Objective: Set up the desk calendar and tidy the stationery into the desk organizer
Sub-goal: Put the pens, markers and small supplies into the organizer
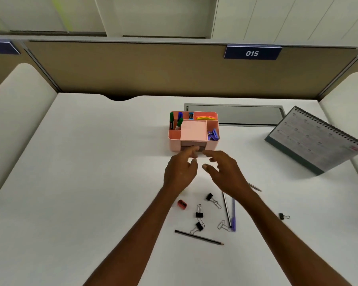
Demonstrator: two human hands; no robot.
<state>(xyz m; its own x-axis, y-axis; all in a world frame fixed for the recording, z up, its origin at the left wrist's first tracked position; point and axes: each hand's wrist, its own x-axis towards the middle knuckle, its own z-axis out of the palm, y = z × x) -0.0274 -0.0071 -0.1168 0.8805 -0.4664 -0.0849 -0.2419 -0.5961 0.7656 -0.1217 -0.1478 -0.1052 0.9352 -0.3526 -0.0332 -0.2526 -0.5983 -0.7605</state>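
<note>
A pink desk organizer [174, 139] stands mid-desk, holding green and blue markers, a pink note pad, purple clips and yellow strips. My left hand [179, 171] reaches its fingertips to the small drawer in the organizer's front. My right hand [225, 172] hovers just right of it, fingers relaxed, holding nothing. The desk calendar [316, 141] stands upright at the right. Near me lie a red sharpener [182, 204], several black binder clips [199, 213], a pencil [198, 237], a purple pen [233, 217] and a dark pencil [226, 209].
The white desk [91, 172] is bounded by a tan partition [132, 69] at the back and white side panels. A grey cable hatch [246, 114] sits behind the organizer. One more binder clip [283, 216] and a silver pen [255, 187] lie at the right.
</note>
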